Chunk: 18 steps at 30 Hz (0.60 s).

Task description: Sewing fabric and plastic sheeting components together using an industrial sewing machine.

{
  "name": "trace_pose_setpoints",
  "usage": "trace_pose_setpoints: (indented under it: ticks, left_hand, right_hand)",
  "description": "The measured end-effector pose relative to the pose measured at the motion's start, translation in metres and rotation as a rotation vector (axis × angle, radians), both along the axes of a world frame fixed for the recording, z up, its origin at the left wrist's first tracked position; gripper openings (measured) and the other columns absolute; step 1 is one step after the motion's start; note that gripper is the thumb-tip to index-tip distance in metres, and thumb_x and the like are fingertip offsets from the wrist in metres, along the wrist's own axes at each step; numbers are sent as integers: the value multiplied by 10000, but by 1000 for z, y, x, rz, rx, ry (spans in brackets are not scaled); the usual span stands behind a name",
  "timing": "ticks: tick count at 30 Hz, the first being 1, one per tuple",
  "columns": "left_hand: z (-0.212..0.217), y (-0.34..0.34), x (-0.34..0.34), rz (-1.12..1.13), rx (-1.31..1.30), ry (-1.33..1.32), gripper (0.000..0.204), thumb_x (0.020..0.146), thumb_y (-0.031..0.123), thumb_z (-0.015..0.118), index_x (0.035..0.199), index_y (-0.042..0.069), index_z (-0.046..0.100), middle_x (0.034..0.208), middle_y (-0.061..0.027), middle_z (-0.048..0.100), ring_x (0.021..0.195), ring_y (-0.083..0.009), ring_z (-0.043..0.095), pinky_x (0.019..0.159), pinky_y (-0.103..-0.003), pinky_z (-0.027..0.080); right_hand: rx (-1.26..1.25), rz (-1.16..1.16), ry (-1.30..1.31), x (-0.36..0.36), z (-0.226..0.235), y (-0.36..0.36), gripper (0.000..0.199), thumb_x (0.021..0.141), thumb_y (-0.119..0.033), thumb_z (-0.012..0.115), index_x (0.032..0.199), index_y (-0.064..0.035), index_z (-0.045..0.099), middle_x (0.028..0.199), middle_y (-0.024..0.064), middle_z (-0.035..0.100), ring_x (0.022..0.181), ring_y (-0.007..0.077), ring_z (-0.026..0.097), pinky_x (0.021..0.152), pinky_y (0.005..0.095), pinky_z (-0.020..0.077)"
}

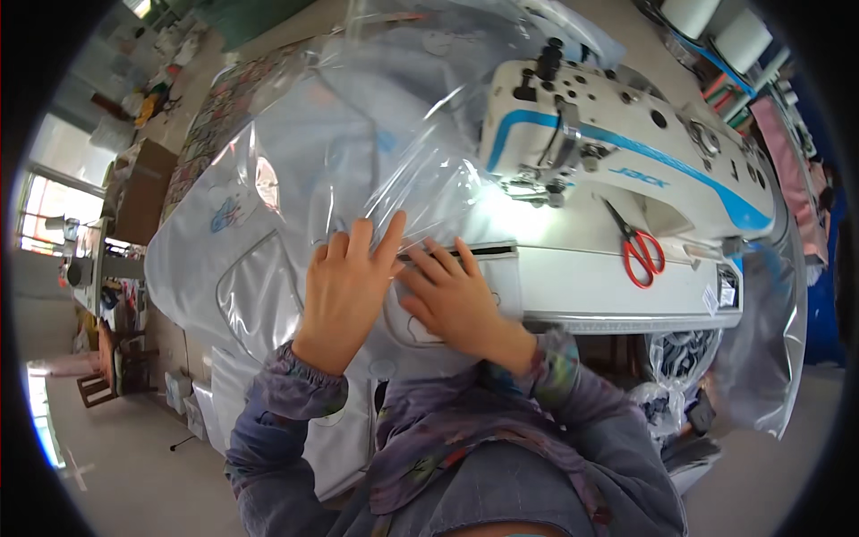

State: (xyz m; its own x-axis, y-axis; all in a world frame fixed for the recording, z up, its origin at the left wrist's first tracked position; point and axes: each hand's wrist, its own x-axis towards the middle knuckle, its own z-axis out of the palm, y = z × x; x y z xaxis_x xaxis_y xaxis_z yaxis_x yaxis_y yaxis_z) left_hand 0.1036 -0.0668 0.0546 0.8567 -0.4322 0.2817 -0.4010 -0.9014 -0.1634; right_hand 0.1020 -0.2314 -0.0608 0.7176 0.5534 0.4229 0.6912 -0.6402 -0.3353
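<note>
My left hand [343,300] lies with fingers stretched out on glossy clear plastic sheeting [420,174], which covers pale grey material [259,291] with small printed pictures. Close beside it, my right hand [454,306] is spread, palm down, on a grey piece with a drawn outline. Along that piece's far edge runs a dark strip [488,252]; I cannot make out whether it is a zipper. Beyond my right hand stands a white and blue sewing machine [617,148], its lamp lighting the needle area. Neither hand grips anything that I can see.
Red-handled scissors [642,259] lie on the white machine bed [617,291], to the right. Large thread cones [743,40] stand at the far right. A clear bag of dark pieces [684,358] hangs below the table edge. At the left is a cardboard box [143,188].
</note>
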Motion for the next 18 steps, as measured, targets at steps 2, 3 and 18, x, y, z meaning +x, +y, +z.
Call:
trace_pose_setpoints:
  ticks: [2,3,18]
  left_hand:
    - [-1,-13,-9,-111,-1,-28,468,883,216,665,1335,104,617,954,-55,527,786,-216,615,686,-363,522]
    - [4,-23,-14,-177,33,-13,462,897,241,660,1322,63,624,901,-49,540,780,-209,610,655,-337,523]
    - [-29,-82,-10,-98,147,-123,240,789,144,661,1010,49,676,930,-43,575,907,-197,605,841,-370,486]
  right_hand:
    - [115,-94,37,-26,8,-13,367,917,-305,671,1224,-104,662,1410,104,568,1368,349,477,1187,598,272]
    - [67,-119,21,-25,10,-15,359,908,-313,679,1189,-91,672,1354,104,598,1344,341,492,1175,572,310]
    - [578,-146,551,-118,-24,-105,760,935,-93,706,1591,-57,324,1094,208,668,997,260,671,885,342,521]
